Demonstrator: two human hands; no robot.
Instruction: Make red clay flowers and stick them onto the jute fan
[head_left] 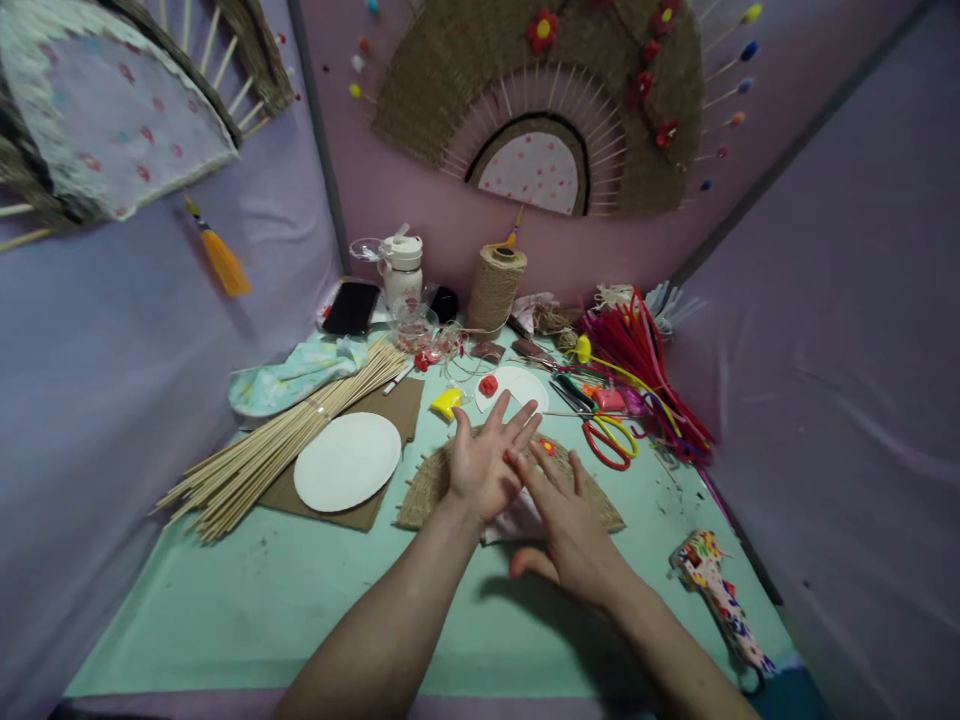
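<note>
My left hand point(487, 455) is raised over the middle of the table, fingers stretched out and apart, holding nothing. My right hand point(574, 525) crosses just below and to the right of it, fingers extended, its fingertips near the left palm. Both hover above a half-round jute-wrapped fan piece point(427, 490) lying on the green table cover. A small red flower point(548, 446) sits on the jute next to my fingers. A red blob point(488, 385) rests on a white paper piece point(525, 385) just beyond.
A bundle of bamboo skewers point(285, 435) and a white paper disc point(346, 461) on brown card lie left. A twine spool point(495, 285), jar, phone, scissors point(611, 440) and red pipe cleaners point(645, 370) crowd the back and right. A patterned glue gun point(716, 590) lies front right.
</note>
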